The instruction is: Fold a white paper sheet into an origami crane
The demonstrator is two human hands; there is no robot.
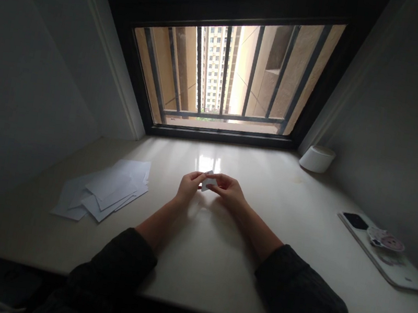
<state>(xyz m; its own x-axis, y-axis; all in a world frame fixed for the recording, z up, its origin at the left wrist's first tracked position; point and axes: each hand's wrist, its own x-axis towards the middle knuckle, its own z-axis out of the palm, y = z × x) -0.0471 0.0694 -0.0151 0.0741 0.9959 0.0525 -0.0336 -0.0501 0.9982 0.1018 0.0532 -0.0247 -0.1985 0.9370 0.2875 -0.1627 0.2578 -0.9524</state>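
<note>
A small piece of white paper [209, 182], seemingly folded, is held up between both hands over the middle of the pale sill. My left hand [189, 185] pinches its left edge with thumb and fingers. From the other side my right hand [229, 189] grips it, thumb below and fingertips along the top. The fingers cover part of the paper, so its full shape is hidden. To the left of my hands lies a loose pile of white paper sheets [108, 188].
A phone [384, 253] with a round decorated grip on its back lies at the right. A white cylindrical object [317, 159] stands at the back right corner. The dark-framed window [220, 137] with bars closes off the far side, and walls flank both ends.
</note>
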